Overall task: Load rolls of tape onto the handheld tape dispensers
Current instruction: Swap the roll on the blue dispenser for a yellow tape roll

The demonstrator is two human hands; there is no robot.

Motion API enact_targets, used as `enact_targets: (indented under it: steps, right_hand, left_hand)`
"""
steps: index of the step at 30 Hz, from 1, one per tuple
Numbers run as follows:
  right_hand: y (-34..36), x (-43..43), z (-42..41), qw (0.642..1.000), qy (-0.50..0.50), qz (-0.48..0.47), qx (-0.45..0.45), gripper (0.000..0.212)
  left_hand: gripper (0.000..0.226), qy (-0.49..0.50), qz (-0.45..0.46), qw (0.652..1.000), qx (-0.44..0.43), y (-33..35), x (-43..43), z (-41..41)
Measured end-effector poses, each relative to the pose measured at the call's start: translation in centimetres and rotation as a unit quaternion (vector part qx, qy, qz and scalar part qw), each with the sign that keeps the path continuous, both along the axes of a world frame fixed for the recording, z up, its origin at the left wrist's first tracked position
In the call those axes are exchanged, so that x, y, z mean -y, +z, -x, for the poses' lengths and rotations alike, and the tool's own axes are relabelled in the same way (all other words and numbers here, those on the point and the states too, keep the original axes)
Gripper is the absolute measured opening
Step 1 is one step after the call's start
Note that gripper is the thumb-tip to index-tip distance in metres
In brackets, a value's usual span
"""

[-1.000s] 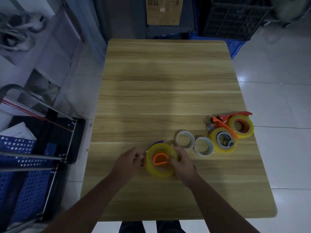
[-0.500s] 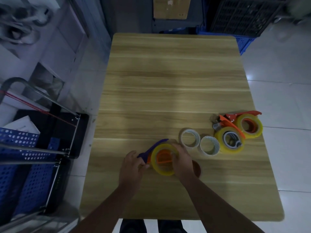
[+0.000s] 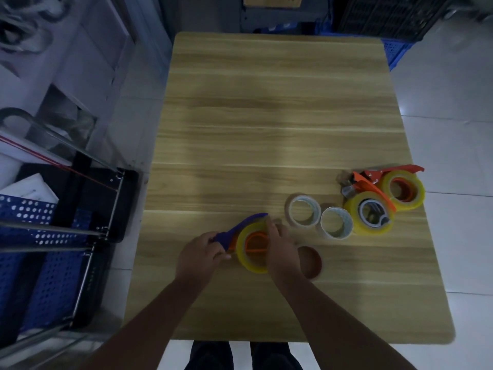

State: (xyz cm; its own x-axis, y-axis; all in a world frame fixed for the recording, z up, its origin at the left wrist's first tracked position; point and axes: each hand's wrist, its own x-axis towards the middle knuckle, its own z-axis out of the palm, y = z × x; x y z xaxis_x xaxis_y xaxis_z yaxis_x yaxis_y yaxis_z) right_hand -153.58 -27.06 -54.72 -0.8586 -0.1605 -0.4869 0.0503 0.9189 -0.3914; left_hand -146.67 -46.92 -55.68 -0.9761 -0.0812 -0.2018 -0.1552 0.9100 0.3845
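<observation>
My left hand (image 3: 198,253) grips the purple handle of a handheld tape dispenser (image 3: 240,227) at the near middle of the wooden table (image 3: 266,116). A yellow tape roll (image 3: 246,259) sits around the dispenser's orange hub, and my right hand (image 3: 280,249) is closed on the roll's right side. Two clear tape rolls (image 3: 302,213) (image 3: 336,222) lie just right of my hands. Farther right, two orange dispensers (image 3: 373,180) lie together, each carrying a yellow roll (image 3: 369,216) (image 3: 404,189).
A brown tape roll (image 3: 310,261) lies right of my right wrist. A cart with blue perforated crates (image 3: 40,236) stands left of the table. Dark crates (image 3: 386,14) and a cardboard box sit beyond the far edge. White floor tiles lie to the right.
The yellow roll has tipped from flat toward upright on the dispenser, showing the purple handle. My hands shifted slightly with it. The brown roll became visible beside my right wrist.
</observation>
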Motion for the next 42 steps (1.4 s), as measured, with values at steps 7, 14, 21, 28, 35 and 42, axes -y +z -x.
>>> enact_targets:
  steps: [7, 14, 21, 28, 35, 42]
  right_hand:
    - [-1.3, -1.0, 0.1, 0.994, 0.063, -0.048, -0.075, 0.052]
    - [-0.4, 1.3, -1.0, 0.931, 0.274, 0.062, -0.234, 0.034]
    - [-0.5, 4.0, -2.3, 0.958, 0.227, 0.025, -0.172, 0.035]
    - [-1.3, 3.9, -1.9, 0.955, 0.223, -0.026, -0.193, 0.081]
    - [-1.2, 3.3, -0.8, 0.943, 0.276, -0.046, -0.179, 0.081]
    - [-1.1, 2.4, -0.1, 0.939, 0.299, -0.050, -0.164, 0.089]
  left_hand:
    - [0.044, 0.001, -0.007, 0.998, -0.058, -1.5, 0.8, -0.3]
    - [0.048, 0.008, 0.002, 0.997, -0.077, -2.4, 1.1, -0.6]
    - [0.057, 0.027, -0.025, 0.998, -0.052, -3.7, 1.8, -1.0]
    - [0.080, -0.014, -0.048, 0.992, -0.113, -3.5, 2.5, -0.1]
    - [0.050, -0.193, 0.017, 0.972, -0.134, -4.6, 4.1, 1.0]
    - [0.053, -0.256, 0.031, 0.961, -0.104, -4.6, 5.1, 1.3]
